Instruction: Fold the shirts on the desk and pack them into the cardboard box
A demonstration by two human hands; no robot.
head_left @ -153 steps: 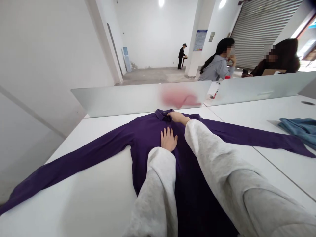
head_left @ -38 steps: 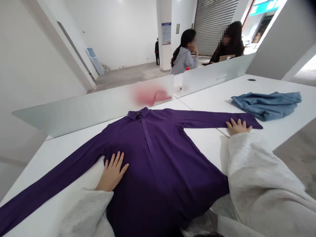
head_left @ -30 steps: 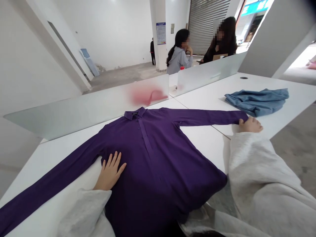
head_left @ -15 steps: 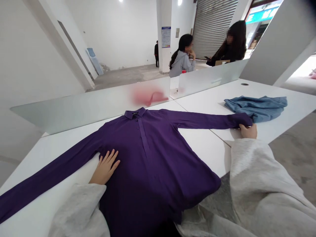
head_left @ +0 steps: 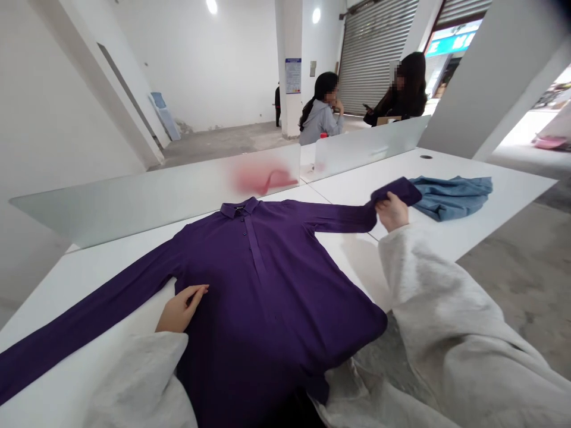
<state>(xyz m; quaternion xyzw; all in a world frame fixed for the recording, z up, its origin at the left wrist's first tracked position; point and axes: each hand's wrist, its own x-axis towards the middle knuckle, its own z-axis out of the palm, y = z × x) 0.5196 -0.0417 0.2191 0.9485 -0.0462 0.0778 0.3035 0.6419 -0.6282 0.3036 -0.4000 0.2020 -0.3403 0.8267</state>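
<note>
A purple long-sleeved shirt [head_left: 276, 273] lies spread front up, with its collar toward the far side and its hem hanging over the near table edge. My right hand [head_left: 393, 212] grips the cuff end of one sleeve and holds it raised, so the sleeve bends back above the table. Over the opposite side of the shirt's body, my left hand [head_left: 181, 309] has its fingers drawn together and the thumb against them. No cloth shows between those fingers. The other sleeve stretches out to the lower left.
A crumpled blue garment [head_left: 459, 199] lies on the white table [head_left: 508, 172] at the right. Frosted dividers [head_left: 178, 193] run along the far edge, with a blurred red thing behind one. Beyond them are two people [head_left: 319, 122] and another partly hidden by a pillar.
My right hand has lifted the cuff and brought it inward to the left, away from the blue garment. The left hand's spread fingers have drawn together.
</note>
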